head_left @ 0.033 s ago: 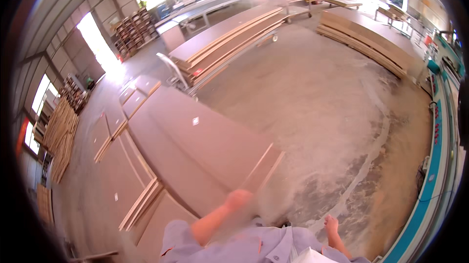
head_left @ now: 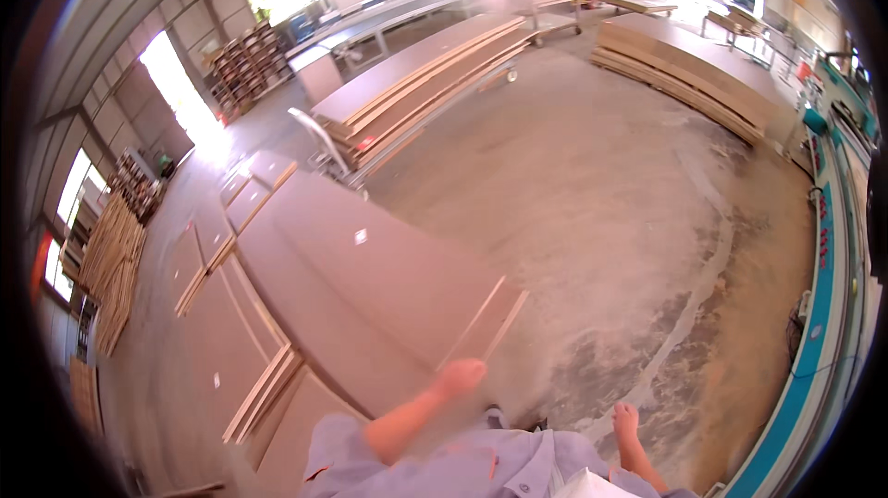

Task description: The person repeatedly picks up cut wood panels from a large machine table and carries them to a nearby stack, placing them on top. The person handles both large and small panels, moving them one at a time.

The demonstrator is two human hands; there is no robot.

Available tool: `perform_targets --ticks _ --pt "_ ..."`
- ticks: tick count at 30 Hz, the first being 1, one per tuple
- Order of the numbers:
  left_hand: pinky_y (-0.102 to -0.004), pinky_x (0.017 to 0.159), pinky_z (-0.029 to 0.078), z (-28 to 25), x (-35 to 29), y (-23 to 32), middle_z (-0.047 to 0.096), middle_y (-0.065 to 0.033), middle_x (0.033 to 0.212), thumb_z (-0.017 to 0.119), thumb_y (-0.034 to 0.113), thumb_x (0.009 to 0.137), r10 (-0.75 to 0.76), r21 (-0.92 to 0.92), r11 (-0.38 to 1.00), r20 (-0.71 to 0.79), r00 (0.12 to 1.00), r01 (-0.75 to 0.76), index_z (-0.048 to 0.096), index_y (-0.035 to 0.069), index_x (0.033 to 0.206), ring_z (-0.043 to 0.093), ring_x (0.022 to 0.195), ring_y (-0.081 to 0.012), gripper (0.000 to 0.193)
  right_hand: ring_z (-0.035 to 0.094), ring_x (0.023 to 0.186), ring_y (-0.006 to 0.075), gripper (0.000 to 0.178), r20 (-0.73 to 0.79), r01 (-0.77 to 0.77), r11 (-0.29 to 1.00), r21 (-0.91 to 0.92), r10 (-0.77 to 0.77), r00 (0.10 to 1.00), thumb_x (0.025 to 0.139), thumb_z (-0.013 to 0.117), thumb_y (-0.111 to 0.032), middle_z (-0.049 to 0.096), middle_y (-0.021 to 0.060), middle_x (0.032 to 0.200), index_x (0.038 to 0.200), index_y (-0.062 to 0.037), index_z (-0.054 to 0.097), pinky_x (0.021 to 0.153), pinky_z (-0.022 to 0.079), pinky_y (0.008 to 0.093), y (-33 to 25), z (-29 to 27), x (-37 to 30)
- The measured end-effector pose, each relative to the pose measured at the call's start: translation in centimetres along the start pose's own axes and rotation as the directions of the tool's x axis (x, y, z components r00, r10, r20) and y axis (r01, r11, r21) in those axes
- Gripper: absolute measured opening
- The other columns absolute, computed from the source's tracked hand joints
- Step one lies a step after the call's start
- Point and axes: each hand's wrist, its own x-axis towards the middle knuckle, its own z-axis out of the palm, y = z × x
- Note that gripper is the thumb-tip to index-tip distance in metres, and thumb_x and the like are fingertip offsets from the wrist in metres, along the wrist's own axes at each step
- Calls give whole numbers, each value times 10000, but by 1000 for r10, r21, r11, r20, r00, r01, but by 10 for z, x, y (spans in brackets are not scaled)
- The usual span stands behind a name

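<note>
My left hand (head_left: pixel 461 377) is in front of me at the near end of a large brown panel stack (head_left: pixel 370 262). Its fingers look curled in, and nothing shows in them; slight blur softens the outline. In the picture the hand overlaps the stack's near edge, but I see no grip on it. My right hand (head_left: pixel 626 417) hangs low at my right side over the concrete floor, closed like a loose fist with nothing visible inside.
Lower brown panels (head_left: pixel 217 350) lie along the left. A loaded trolley (head_left: pixel 416 82) stands ahead, and another panel stack (head_left: pixel 684 73) is at the far right. A long teal-and-grey machine (head_left: pixel 805 378) runs down the right side. Wood strips (head_left: pixel 116 267) are piled at far left.
The surroundings have shifted slightly left in the view. My left hand has swung a little to the right past the near panel edge. My right hand has barely moved.
</note>
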Motion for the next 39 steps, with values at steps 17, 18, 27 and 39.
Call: perform_targets --ticks 17,18,27,39 --pt "-388 1122 162 148 583 343 288 -125 1478 342 590 928 15 -774 392 547 837 498 226 58 1440 262 1371 -229 748 467 1197 324 591 -47 -179 938 -298 172 984 802 632 -316 495 207 1294 1286 -15 476 991 376 392 -177 -284 316" --pt "-372 1117 187 157 600 329 340 -130 1456 343 573 937 -61 -714 486 549 834 505 300 55 1424 293 1359 -226 713 475 1186 318 582 -45 -183 940 -288 177 983 804 631 -316 502 203 1287 1280 -16 483 985 382 390 -168 -294 337" --pt "-365 1002 355 370 745 311 557 -123 1210 384 494 942 31 -65 997 859 511 49 569 139 1206 487 1160 -260 479 547 1093 267 502 -228 -444 891 -93 415 881 821 626 -309 563 166 1223 1229 -29 541 929 436 365 -62 -422 439" --pt "-392 771 496 505 978 406 653 -134 900 540 304 845 -167 50 976 802 574 214 629 56 965 619 866 -252 289 602 1029 218 438 -554 -37 940 339 232 800 834 641 -260 640 144 1115 1185 -6 580 889 471 331 -145 -691 729"
